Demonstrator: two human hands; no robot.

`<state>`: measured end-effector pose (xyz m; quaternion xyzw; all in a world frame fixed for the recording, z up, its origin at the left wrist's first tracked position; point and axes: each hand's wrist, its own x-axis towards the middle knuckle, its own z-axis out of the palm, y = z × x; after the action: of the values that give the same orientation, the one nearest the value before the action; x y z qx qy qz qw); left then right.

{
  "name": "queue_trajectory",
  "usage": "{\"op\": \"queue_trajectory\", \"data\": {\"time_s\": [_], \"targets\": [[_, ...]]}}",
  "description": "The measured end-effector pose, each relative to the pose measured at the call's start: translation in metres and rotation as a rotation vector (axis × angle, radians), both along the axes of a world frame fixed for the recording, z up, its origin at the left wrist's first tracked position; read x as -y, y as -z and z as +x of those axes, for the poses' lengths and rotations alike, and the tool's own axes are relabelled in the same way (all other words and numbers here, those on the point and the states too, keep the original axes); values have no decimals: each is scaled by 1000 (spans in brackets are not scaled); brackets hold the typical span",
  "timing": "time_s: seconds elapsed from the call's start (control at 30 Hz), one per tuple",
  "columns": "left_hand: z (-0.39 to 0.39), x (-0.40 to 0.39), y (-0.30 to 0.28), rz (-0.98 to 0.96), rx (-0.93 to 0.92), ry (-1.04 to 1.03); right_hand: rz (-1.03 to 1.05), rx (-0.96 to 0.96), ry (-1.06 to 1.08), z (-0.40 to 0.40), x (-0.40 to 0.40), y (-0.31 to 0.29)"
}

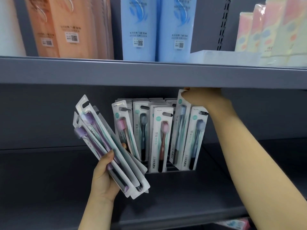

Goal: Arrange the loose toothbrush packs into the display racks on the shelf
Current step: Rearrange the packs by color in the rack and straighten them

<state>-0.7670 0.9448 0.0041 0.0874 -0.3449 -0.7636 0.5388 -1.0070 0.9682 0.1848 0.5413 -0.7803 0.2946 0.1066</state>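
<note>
Fanned bunch of purple toothbrush packs (106, 143) held tilted left of rack (172, 170). Blue pack (180, 128) pinched at top, lowered among upright packs (160, 140) in rack.

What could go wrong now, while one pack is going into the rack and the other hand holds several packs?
1. The left hand grips a fanned bundle of packs low down; one could slip out.
2. The right hand pinches the blue pack by its top corner, close under the upper shelf edge; it might bump the neighbouring packs in the rack.
</note>
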Motion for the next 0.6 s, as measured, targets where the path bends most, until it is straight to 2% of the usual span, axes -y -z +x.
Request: {"op": "queue_trajectory", "data": {"time_s": [0.07,0.13,0.23,0.6], "targets": [[-3,-3,-3,-23,-11,-29,-22,7,1,0,3,0],[-7,-5,-3,2,-39,-73,3,-88,2,-1,5,1],[-12,-10,-9,27,-27,-107,53,-154,-102,-5,8,3],[-24,-14,-10,11,-1,-149,10,161,-370,-29,27,12]]}}
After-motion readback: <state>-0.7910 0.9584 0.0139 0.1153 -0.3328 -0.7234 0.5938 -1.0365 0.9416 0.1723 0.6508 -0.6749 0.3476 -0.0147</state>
